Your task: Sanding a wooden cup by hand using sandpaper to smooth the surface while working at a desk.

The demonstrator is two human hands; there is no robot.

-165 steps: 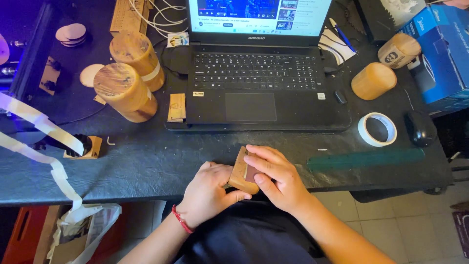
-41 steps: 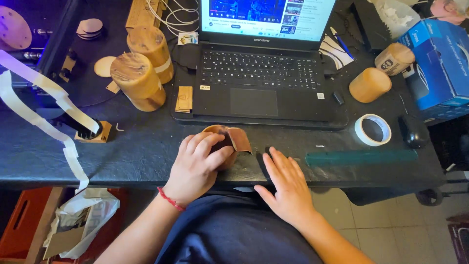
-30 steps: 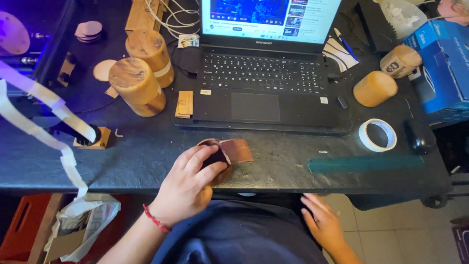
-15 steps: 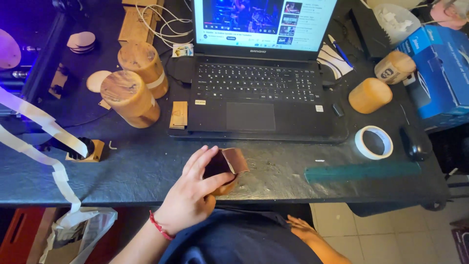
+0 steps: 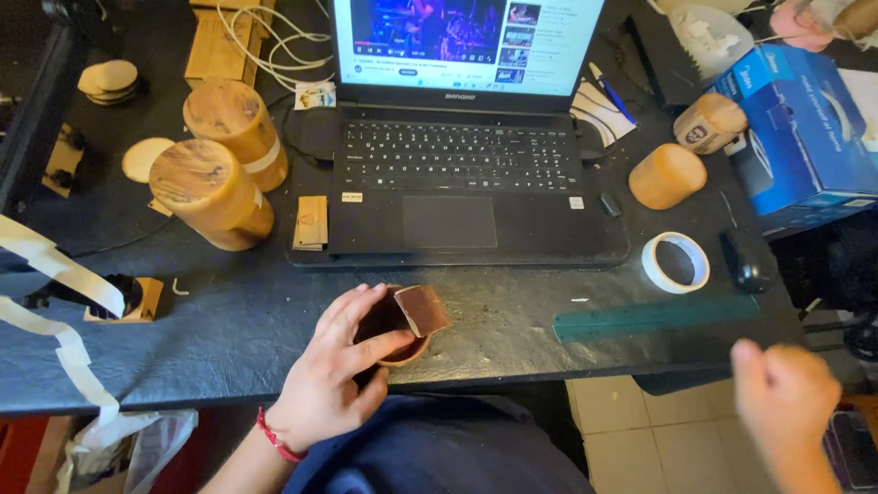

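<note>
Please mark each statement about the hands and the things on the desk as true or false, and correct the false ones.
1. The left hand holds a small round wooden piece with a brown square sheet on it. True.
2. The right hand rests on the laptop keyboard. False: it is off the desk, over the floor, blurred.
3. The roll of white tape lies right of the laptop. True.
4. The green ruler stands upright. False: it lies flat near the desk's front edge.
</note>
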